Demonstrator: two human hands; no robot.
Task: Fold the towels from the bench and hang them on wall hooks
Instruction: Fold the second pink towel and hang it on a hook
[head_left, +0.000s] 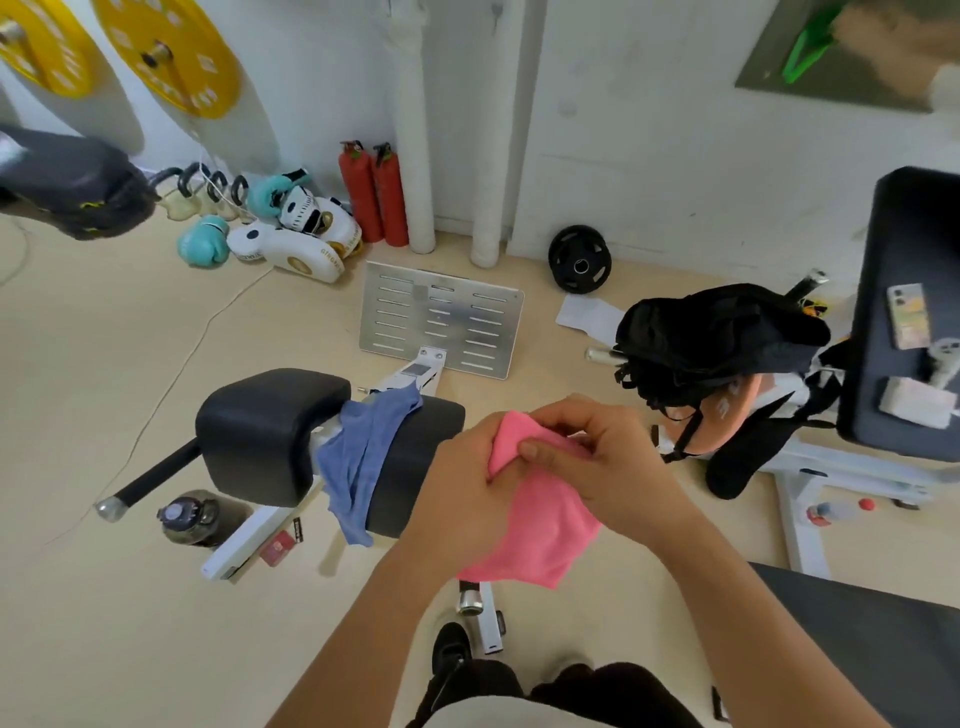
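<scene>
While both hands work in front of the body, left hand (457, 478) & right hand (587, 447) each pinch the pink towel (540, 530) at its top, rest hanging. Beyond, blue towel (358, 457) drapes over the bench (260, 426); bottle (187, 519) on floor beside it.

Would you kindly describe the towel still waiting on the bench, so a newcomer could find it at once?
Start at the black padded bench in the middle of the floor, just below the slotted metal footplate. The blue towel lies crumpled in the gap between its two pads, one end hanging down. Unlike the pink towel, no hand holds it.
</scene>
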